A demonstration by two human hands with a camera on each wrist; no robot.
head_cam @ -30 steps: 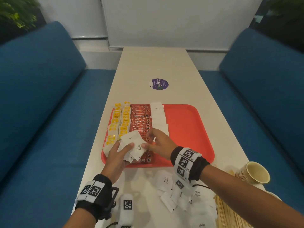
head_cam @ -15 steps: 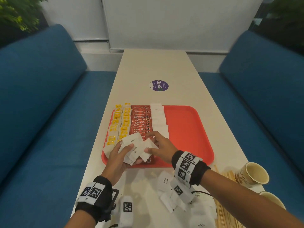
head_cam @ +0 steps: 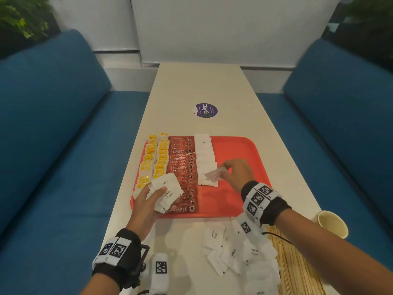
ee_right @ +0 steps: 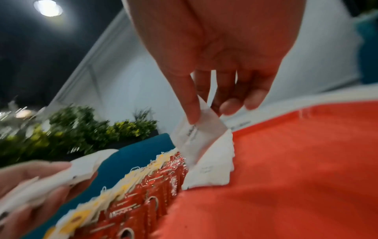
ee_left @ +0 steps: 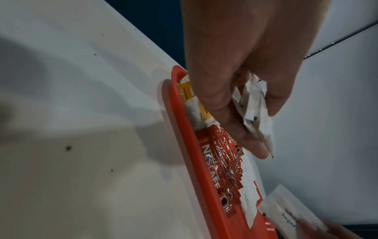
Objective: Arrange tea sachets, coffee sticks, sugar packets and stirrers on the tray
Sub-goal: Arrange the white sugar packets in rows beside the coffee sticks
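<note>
White table [head_cam: 197, 86], one red tray [head_cam: 240, 152]: right hand [head_cam: 236, 173] pinches one sugar packet [head_cam: 215, 173]; left hand [head_cam: 146, 201] grips perhaps four (fanned).

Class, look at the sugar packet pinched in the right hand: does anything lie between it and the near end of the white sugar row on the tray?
Nothing visible does. The right hand holds the sugar packet just over the near end of the sugar row on the tray.

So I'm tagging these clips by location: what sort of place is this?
Probably an office or café lounge booth: blue cushioned benches flank a long white table, with potted greenery behind.
</note>
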